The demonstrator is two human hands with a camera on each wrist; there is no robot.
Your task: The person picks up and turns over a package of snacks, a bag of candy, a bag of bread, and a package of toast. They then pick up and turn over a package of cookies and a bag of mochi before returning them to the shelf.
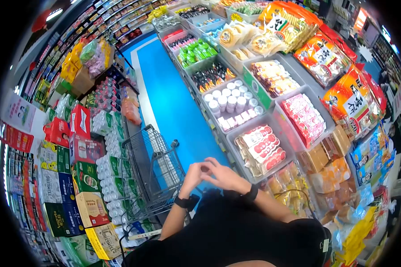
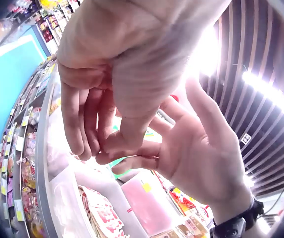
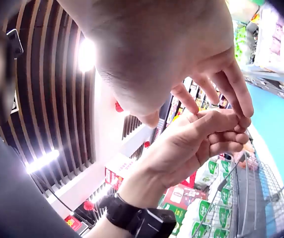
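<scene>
In front of the black-clad torso, my left hand (image 1: 192,179) and right hand (image 1: 227,178) meet at the fingertips. The left hand (image 2: 127,59) has loosely bent fingers, and its thumb rests against the right hand's fingers in the left wrist view. From the right wrist view, the right hand (image 3: 181,54) reaches over the left with its fingers fairly straight. No item shows between them. Nearest the right hand is a plastic bin (image 1: 236,167) of red-and-white snack packs (image 1: 263,151). A wire shopping cart (image 1: 151,164) stands beside the left hand.
Snack bins continue up the right side, including one with white-capped bottles (image 1: 231,104). Large orange snack bags (image 1: 352,100) lie beyond them. A blue aisle floor (image 1: 178,98) runs between the bins and the stacked drink cartons (image 1: 91,202) on the left.
</scene>
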